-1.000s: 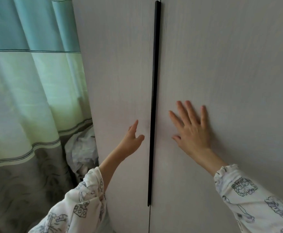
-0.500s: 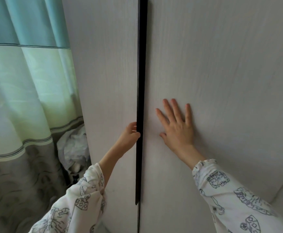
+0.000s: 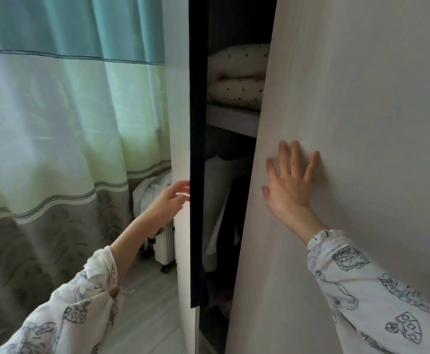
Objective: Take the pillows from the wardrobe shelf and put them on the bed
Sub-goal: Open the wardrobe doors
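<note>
Half a second ago the pale wood-grain left wardrobe door (image 3: 180, 149) stood shut; now it is swung out, the left hand (image 3: 166, 203) curling its fingers round the long black handle strip (image 3: 197, 154). The gap shows two cream dotted pillows (image 3: 238, 75) stacked on the white wardrobe shelf (image 3: 231, 118). The opening looks too narrow to pull them through. The right hand (image 3: 289, 185) presses spread fingers flat on the shut right door (image 3: 362, 98).

pillows (image 3: 238, 75) half hidden by right door (image 3: 362, 98); left fingertips (image 3: 184, 190) behind door edge
</note>
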